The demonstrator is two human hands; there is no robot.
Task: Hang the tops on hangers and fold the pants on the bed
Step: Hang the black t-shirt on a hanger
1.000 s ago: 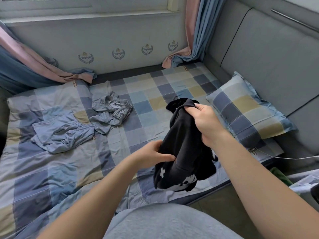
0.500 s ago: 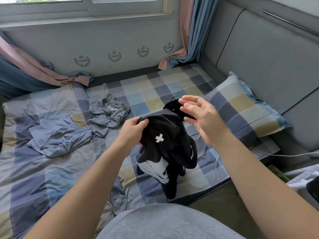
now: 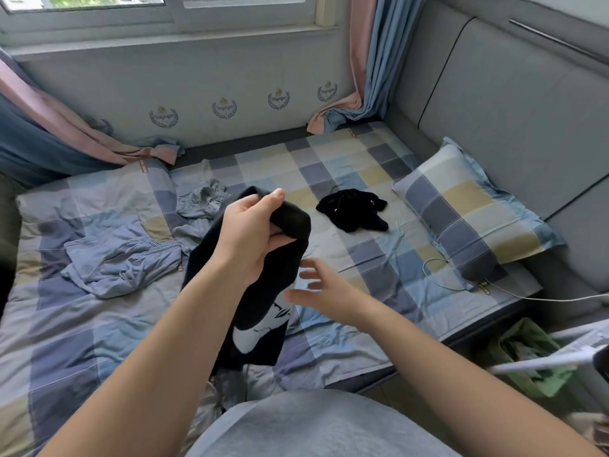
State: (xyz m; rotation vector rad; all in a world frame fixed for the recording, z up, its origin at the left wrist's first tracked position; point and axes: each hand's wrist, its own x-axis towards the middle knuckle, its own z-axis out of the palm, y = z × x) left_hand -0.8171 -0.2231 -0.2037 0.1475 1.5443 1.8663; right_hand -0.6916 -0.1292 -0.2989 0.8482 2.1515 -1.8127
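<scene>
Over the near edge of the bed (image 3: 82, 341), gripping a black top (image 3: 260, 311) in the left hand (image 3: 253, 235): thumb and curled fingers bunching the fabric up high, white print dangling below toward the sheet. Just right of that, over the bed's near half, the right hand (image 3: 324, 291), loose, fingers spread, holding nothing; blurred, so contact with the top impossible to tell. On the bed's left half, crumpled blue-grey shorts (image 3: 115, 258) with an elastic waistband. Behind them, mid-bed, a bunched blue-grey garment (image 3: 201, 206). Further in, toward the bed's right side, a small black garment (image 3: 352, 209), apart from both hands. At the bed's right edge, a checked pillow (image 3: 468, 219), a white cable (image 3: 438, 272) looping just beside it. Along the bed's far edge, pink and blue curtains (image 3: 369, 77).
</scene>
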